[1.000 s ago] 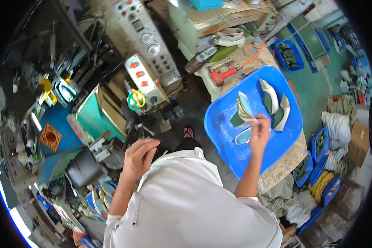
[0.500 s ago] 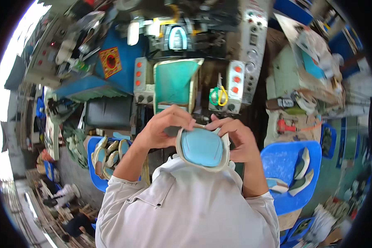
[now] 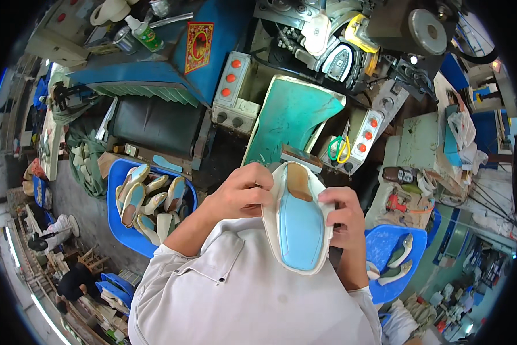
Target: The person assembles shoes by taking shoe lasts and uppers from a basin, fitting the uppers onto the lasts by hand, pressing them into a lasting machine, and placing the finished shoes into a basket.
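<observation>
While our left hand (image 3: pixel 244 192) and right hand (image 3: pixel 346 217) grip opposite edges of one elongated cream shoe upper with a sky-blue base (image 3: pixel 300 230), it hangs before us, long axis running away from us, narrow brown end outward, broad blue end bodyward. Six round red buttons (image 3: pixel 231 77) line two grey control boxes (image 3: pixel 239 85), three each.

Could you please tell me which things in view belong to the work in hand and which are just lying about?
Seemingly in the job:
blue-lined shoe, between left hand and right hand
similar shoes in the left blue tub

Apparently just lying about:
scissors
white-and-green bottle
red tool
</observation>
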Action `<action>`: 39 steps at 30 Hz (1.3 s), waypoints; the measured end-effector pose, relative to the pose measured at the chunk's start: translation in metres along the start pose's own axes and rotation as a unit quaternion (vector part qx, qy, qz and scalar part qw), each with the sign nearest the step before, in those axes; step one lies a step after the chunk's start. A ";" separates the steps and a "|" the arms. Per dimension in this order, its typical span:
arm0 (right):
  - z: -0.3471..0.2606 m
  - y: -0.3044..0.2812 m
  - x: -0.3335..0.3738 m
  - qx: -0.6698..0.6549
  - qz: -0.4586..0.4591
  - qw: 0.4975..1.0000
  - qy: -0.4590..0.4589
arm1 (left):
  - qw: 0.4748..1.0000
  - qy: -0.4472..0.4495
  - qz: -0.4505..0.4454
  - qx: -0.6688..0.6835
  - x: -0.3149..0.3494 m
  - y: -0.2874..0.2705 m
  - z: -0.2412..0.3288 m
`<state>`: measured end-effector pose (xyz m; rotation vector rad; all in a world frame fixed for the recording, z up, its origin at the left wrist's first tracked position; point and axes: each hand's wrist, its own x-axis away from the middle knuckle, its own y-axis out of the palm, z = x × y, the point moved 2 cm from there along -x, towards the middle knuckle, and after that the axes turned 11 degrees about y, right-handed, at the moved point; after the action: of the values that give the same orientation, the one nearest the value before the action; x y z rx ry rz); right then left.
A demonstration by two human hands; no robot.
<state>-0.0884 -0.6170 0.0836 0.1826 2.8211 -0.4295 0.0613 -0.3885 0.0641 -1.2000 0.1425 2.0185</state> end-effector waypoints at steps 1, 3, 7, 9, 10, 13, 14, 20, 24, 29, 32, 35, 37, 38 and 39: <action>-0.003 0.002 0.002 -0.002 -0.003 1.000 -0.016 | 1.000 -0.001 -0.001 0.011 0.003 -0.001 -0.001; 0.004 0.012 0.011 -0.011 0.050 0.999 -0.001 | 1.000 -0.005 0.023 0.005 0.005 -0.003 -0.004; -0.006 0.013 0.009 0.017 0.114 0.993 0.018 | 1.000 -0.015 0.011 -0.017 -0.015 -0.004 -0.010; -0.012 0.010 -0.007 0.048 0.059 0.995 0.067 | 0.996 -0.006 -0.085 0.007 -0.021 -0.003 -0.017; -0.005 0.008 -0.009 0.007 0.021 0.998 0.060 | 0.996 -0.002 -0.087 0.009 -0.025 -0.002 -0.022; 0.030 0.003 -0.029 -0.119 0.065 0.989 0.052 | 0.997 -0.015 -0.071 -0.008 -0.034 0.006 -0.038; 0.037 0.003 -0.038 -0.183 0.089 0.977 0.057 | 0.994 -0.102 0.018 0.033 -0.036 0.013 -0.047; 0.043 0.013 -0.085 -0.362 0.250 0.884 0.157 | 0.951 -0.303 -0.025 -0.049 -0.095 0.005 -0.070; 0.045 0.027 -0.079 -0.403 0.264 0.854 0.196 | 0.948 -0.295 0.082 0.087 -0.112 -0.003 -0.095; 0.047 0.043 -0.069 -0.402 0.298 0.832 0.240 | 0.958 -0.268 0.097 -0.024 -0.126 0.005 -0.080; 0.043 0.048 -0.064 -0.406 0.302 0.828 0.242 | 0.965 -0.216 0.129 -0.077 -0.121 0.010 -0.069; 0.040 0.050 -0.063 -0.411 0.302 0.829 0.229 | 0.972 -0.170 0.141 -0.087 -0.112 0.013 -0.068; 0.039 0.049 -0.064 -0.406 0.302 0.835 0.217 | 0.975 -0.154 0.138 -0.082 -0.111 0.017 -0.069; 0.040 0.047 -0.066 -0.408 0.307 0.832 0.215 | 0.960 -0.207 0.191 -0.010 -0.112 0.021 -0.073; 0.042 0.042 -0.069 -0.409 0.316 0.830 0.212 | 0.934 -0.257 0.240 0.064 -0.112 0.024 -0.078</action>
<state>-0.0053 -0.5952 0.0536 1.0645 2.7992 1.0608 0.1293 -0.5030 0.1027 -0.5504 0.3261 2.6341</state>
